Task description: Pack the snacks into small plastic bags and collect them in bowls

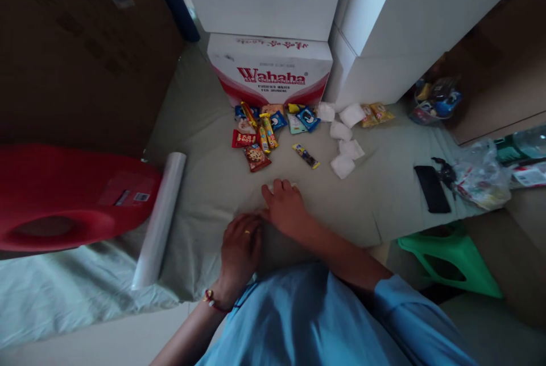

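Close to the front edge of the cloth-covered table, my right hand (285,206) rests with its fingers curled down. A sliver of something pale shows by its fingertips, too small to name. My left hand (241,245), with a ring and a beaded bracelet, lies just left of it, fingers bent together and touching or nearly touching the right. Whatever is under either palm is hidden. Ahead lie a small dark wrapped bar (306,156), a brown snack packet (256,158), a red packet (244,139), yellow wrapped sticks (268,131) and blue packets (307,119).
Several white wrapped pieces (343,166) and golden packets (377,114) lie right of the snacks. Behind stands a Wahaha carton (273,73). At left are a plastic film roll (160,221) and a red container (77,195); at right, a phone (432,189), a plastic bag (484,175) and a green stool (452,260).
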Demonstrator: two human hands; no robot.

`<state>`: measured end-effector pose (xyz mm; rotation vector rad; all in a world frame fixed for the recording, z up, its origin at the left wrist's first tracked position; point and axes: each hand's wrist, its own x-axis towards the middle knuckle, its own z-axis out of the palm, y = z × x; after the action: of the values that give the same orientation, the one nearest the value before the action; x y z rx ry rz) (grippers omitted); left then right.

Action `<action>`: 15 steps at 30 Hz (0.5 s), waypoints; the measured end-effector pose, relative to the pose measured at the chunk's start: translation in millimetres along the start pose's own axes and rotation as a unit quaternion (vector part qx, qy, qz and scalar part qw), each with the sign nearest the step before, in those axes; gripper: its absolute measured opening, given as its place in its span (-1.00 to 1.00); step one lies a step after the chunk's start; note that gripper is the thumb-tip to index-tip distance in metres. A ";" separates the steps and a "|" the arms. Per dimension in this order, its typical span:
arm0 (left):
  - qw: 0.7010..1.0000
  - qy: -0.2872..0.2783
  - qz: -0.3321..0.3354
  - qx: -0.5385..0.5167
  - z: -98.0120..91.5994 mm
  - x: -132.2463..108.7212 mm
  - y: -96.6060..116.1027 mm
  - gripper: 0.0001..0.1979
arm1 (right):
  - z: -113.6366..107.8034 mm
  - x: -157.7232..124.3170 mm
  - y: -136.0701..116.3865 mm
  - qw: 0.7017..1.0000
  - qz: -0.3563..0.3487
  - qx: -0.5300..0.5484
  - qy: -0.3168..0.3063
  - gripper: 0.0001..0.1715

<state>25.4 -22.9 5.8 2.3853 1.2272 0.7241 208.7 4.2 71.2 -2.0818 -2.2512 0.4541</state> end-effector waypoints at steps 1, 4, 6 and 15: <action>1.000 0.015 -0.006 0.004 -2.3 1.2 -2.3 -0.76 | 0.4 0.0 -1.5 1.000 -0.001 -0.007 -0.002 -0.47; 0.999 0.043 -0.004 0.018 -10.5 4.6 -9.5 -0.80 | -1.1 -4.1 -0.4 1.000 0.003 -0.010 0.003 -0.63; 0.999 0.045 0.010 0.021 -16.6 2.6 -16.9 -0.81 | -5.5 -14.1 10.5 1.000 0.018 0.019 0.013 -0.63; 0.995 0.005 0.060 0.074 -27.0 -40.6 -51.4 -0.76 | -50.1 -75.8 232.7 0.801 0.238 0.454 0.308 -0.48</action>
<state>-43.5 -25.6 -10.8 2.5969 1.1875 0.7050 452.9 -48.1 75.6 -1.7971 -0.8386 0.5904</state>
